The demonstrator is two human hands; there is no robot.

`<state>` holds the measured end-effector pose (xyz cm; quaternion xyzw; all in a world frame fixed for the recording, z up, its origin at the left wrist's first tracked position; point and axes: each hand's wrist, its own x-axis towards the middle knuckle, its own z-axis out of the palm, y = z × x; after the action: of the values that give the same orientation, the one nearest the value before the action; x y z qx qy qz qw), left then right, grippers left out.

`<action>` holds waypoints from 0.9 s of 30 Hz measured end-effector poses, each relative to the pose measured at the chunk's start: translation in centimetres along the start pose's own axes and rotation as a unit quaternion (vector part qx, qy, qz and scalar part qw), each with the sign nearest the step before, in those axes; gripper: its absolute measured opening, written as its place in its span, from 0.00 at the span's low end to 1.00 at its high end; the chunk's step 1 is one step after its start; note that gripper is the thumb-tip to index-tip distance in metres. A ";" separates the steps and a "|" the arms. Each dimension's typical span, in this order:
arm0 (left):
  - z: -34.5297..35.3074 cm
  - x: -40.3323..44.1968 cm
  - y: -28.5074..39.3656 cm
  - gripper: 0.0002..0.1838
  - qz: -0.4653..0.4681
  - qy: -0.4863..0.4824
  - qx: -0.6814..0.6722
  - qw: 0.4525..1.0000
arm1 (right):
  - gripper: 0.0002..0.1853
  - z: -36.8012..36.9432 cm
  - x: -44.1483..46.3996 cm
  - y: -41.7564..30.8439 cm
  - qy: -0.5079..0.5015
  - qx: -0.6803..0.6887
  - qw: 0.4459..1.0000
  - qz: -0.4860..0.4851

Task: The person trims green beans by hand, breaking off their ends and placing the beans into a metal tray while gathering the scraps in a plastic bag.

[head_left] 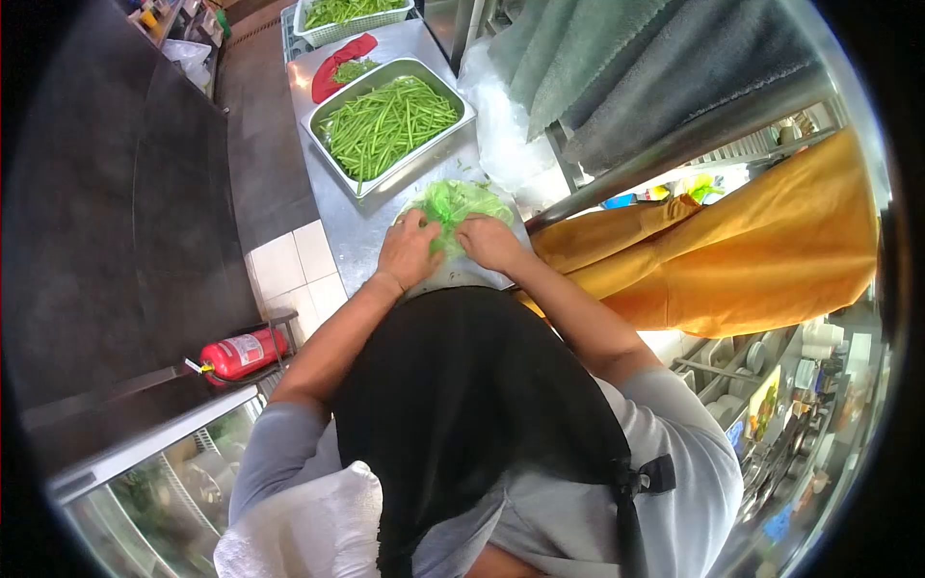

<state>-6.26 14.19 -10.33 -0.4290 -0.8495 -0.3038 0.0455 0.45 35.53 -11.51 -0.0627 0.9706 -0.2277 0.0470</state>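
Through the head camera I am watching the left hand [409,252] curling half-closed, its bent fingers gripping the green plastic bag [462,200], which is lying just on the near side of the steel pan [418,159] of green beans [390,125]. The right hand [489,241] is pinching the bag opposite, fingertips partly hidden.

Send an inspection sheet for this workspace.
Surface: metal table, small scraps near the green plastic.
Job's things: green plastic crinkled, contents unclear; beyond it, green beans in a metal tray.
Clutter: red cloth beside the tray; white basket beyond.
Hands: left hand and right hand at the plastic, exact grip unclear.
Cables: nothing seen.
Surroundings: fire extinguisher left; grey towels, orange cloth hanging right.
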 end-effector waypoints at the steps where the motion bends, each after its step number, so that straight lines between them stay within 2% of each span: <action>1: 1.0 -0.6 -1.3 0.10 -0.002 0.002 0.001 1.000 | 0.07 0.3 0.4 -0.1 -0.001 -0.001 1.000 -0.003; 3: 1.4 -0.7 -3.4 0.07 -0.102 0.005 -0.064 0.993 | 0.08 0.4 1.1 -0.5 0.166 -0.007 0.984 0.059; 4: 1.0 -0.6 -4.0 0.07 -0.105 0.008 -0.063 0.992 | 0.08 0.1 1.5 -0.5 0.164 -0.007 0.985 0.055; 6: -0.3 -0.3 -4.6 0.14 -0.068 0.095 0.001 0.993 | 0.11 -0.5 2.3 -0.3 0.235 0.021 0.972 -0.009; 7: -1.0 -0.1 -4.5 0.14 -0.070 0.096 0.003 0.993 | 0.11 -0.2 2.7 -0.2 0.234 0.022 0.972 -0.011; 9: -2.1 0.7 -4.3 0.19 -0.068 0.064 0.049 0.994 | 0.15 0.1 3.7 0.2 0.092 0.045 0.992 -0.075; 10: -1.9 0.8 -4.4 0.19 -0.067 0.067 0.050 0.994 | 0.15 0.5 4.5 0.3 0.094 0.043 0.992 -0.076; 12: -1.4 0.7 -4.4 0.22 -0.080 0.098 0.027 0.992 | 0.22 2.0 6.2 -0.3 0.004 -0.050 0.997 -0.063; 13: -1.6 0.6 -4.1 0.22 -0.078 0.100 0.027 0.991 | 0.22 2.4 6.7 -0.7 0.006 -0.052 0.997 -0.064; 15: -1.9 0.1 -3.5 0.27 -0.098 0.083 -0.001 0.992 | 0.27 2.9 7.2 -1.6 0.139 -0.099 0.973 -0.154; 16: -2.0 -0.2 -3.3 0.27 -0.097 0.084 -0.001 0.992 | 0.27 2.8 7.3 -1.8 0.139 -0.100 0.973 -0.154; 18: -2.4 -0.8 -3.1 0.30 -0.115 0.032 -0.016 0.993 | 0.29 2.6 7.3 -2.4 -0.014 -0.107 0.993 -0.052; 22: -2.6 -1.3 -3.0 0.29 -0.129 0.026 -0.033 0.991 | 0.28 1.7 7.2 -3.1 -0.034 -0.104 0.993 -0.033; 24: -2.3 -1.5 -3.1 0.29 -0.112 0.050 -0.034 0.992 | 0.26 1.4 6.8 -3.4 -0.019 -0.100 0.994 -0.035; 27: -2.1 -1.6 -3.5 0.29 -0.092 0.067 -0.042 0.993 | 0.22 1.3 6.9 -3.7 -0.053 -0.112 0.992 -0.020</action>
<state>-8.28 10.32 -10.79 -0.3294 -0.8668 -0.3702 0.0566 -5.83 30.67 -11.38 -0.0991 0.9847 -0.1147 0.0862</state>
